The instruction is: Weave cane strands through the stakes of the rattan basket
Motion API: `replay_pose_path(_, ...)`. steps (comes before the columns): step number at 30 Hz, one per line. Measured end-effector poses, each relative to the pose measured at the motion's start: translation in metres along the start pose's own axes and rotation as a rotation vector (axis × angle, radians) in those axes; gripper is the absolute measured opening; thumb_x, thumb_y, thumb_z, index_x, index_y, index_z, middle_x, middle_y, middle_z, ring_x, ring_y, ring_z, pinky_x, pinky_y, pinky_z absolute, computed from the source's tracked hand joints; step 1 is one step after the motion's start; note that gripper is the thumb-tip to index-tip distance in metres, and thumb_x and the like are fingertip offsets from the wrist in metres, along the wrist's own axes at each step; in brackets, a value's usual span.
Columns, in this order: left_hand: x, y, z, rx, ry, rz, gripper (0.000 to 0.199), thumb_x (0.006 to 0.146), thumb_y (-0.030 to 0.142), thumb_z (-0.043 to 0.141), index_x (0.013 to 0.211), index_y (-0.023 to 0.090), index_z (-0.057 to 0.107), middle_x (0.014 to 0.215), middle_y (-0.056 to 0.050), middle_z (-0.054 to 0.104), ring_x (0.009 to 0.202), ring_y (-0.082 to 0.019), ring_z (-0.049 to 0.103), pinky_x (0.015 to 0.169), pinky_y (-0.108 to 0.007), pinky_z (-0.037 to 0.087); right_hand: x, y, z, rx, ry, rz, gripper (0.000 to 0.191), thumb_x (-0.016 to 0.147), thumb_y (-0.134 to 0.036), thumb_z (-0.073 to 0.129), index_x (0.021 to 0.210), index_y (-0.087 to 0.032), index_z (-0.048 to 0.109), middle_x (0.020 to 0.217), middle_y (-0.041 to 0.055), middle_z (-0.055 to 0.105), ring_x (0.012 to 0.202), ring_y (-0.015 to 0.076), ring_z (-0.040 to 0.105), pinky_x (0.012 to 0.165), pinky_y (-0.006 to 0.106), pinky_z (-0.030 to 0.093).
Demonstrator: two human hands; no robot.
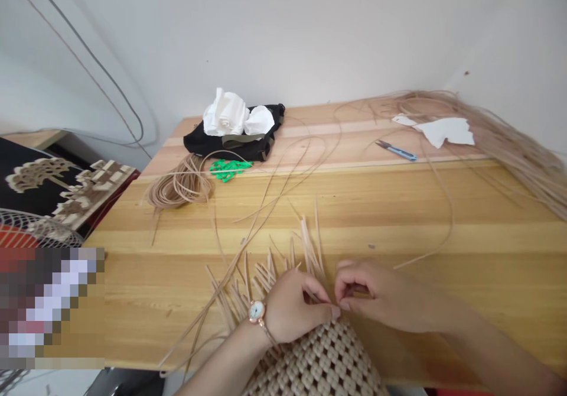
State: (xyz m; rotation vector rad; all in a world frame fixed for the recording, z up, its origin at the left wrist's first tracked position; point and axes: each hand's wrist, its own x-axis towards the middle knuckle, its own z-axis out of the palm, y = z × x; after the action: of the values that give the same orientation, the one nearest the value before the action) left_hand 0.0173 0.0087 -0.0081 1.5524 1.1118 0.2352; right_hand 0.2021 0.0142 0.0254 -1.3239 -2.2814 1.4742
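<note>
The left hand (296,304) reached in from the lower left, wrist bent over the woven piece (323,363), its grip pinched on the upper edge, thumb and forefinger together. The right hand (376,295) came from the right, fingers curled, its grip narrow just beside the left fingertips; whether it held a strip could not be determined. The woven piece stood at the near edge of the surface (443,207), loose strips (266,272) projecting beyond the left hand.

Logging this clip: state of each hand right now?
Left hand: closed, pinching the upper edge of the woven piece.
Right hand: closed in a pinch beside that edge; what it holds, if anything, can't be told.
</note>
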Motion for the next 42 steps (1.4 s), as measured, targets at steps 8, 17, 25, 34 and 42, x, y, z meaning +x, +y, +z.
replay_pose_path(8, 0.002, 0.01, -0.003, -0.014, -0.103, -0.073, 0.025, 0.062, 0.034, 0.063, 0.068, 0.011, 0.071, 0.059, -0.004, 0.063, 0.054, -0.013, 0.052, 0.049, -0.02, 0.038, -0.002, -0.004, -0.007, 0.028, -0.018, 0.133, 0.011, 0.073, -0.018, 0.049, 0.073, -0.017, 0.06, 0.07, -0.0013, 0.055, 0.065, 0.0106, 0.048, 0.057, 0.02, 0.035)
replay_pose_path(17, 0.0, 0.003, -0.008, 0.086, -0.095, 0.037, 0.026, 0.077, 0.035, 0.05, 0.08, 0.015, 0.066, 0.066, -0.002, 0.064, 0.06, -0.012, 0.055, 0.054, -0.02, 0.039, -0.001, -0.001, -0.008, -0.042, -0.103, 0.118, 0.011, 0.071, -0.015, 0.047, 0.072, -0.017, 0.058, 0.064, -0.0029, 0.055, 0.058, 0.0087, 0.047, 0.049, 0.018, 0.032)
replay_pose_path(25, -0.008, 0.008, -0.015, 0.329, 0.091, 0.186, 0.02, 0.082, 0.025, 0.047, 0.065, 0.015, 0.051, 0.064, 0.001, 0.05, 0.069, -0.013, 0.048, 0.066, -0.024, 0.035, 0.02, 0.023, 0.015, 0.554, -0.392, 0.189, 0.02, 0.081, -0.034, 0.05, 0.078, -0.015, 0.053, 0.035, -0.0092, 0.043, 0.027, 0.0031, 0.033, 0.028, 0.011, 0.026)
replay_pose_path(34, -0.012, 0.002, -0.008, 0.142, 0.115, 0.255, 0.019, 0.08, 0.02, 0.05, 0.062, 0.014, 0.052, 0.079, -0.001, 0.047, 0.074, -0.011, 0.047, 0.066, -0.023, 0.037, 0.018, 0.039, 0.023, 0.813, -0.525, 0.178, 0.017, 0.075, -0.03, 0.059, 0.078, -0.013, 0.054, 0.038, -0.0069, 0.053, 0.026, 0.0035, 0.042, 0.029, 0.011, 0.035)
replay_pose_path(42, -0.011, 0.003, -0.012, 0.112, 0.136, 0.222, 0.022, 0.078, 0.022, 0.053, 0.059, 0.014, 0.057, 0.08, -0.002, 0.046, 0.076, -0.012, 0.049, 0.069, -0.024, 0.039, 0.01, 0.037, 0.024, 0.758, -0.481, 0.198, 0.023, 0.076, -0.036, 0.056, 0.077, -0.014, 0.053, 0.04, -0.0076, 0.051, 0.028, 0.0032, 0.039, 0.032, 0.012, 0.034)
